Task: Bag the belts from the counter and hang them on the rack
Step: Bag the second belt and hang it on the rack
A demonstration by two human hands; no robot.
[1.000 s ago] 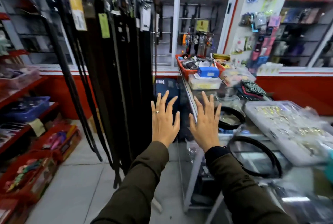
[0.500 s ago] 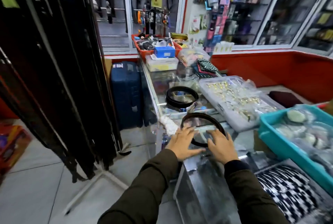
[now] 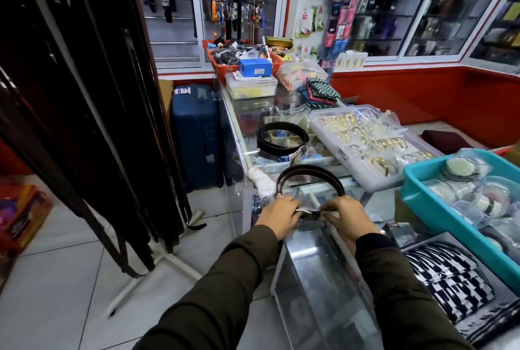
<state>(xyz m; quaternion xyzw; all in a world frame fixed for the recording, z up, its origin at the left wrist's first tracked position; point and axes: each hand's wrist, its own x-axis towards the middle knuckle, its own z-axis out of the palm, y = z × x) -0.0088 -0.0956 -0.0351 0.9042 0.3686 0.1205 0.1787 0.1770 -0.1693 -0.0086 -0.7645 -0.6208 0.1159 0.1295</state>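
Note:
A dark brown coiled belt (image 3: 309,173) stands on the glass counter (image 3: 239,124) just in front of me. My left hand (image 3: 280,213) and my right hand (image 3: 349,214) both pinch its near edge at the buckle, where a bit of clear plastic shows. A second coiled black belt (image 3: 281,140) lies farther back on the counter. On the left, the rack (image 3: 84,96) is full of long dark belts hanging to the floor, some with tags.
A white tray of gold bangles (image 3: 365,141) and a teal bin (image 3: 461,203) of wrapped items crowd the counter's right side. A red basket (image 3: 225,65) and boxes stand at the far end. A blue suitcase (image 3: 197,135) stands between rack and counter.
My view swung from the rack to the counter. Both hands, held open in the air a second ago, came down and closed on the near belt's front edge.

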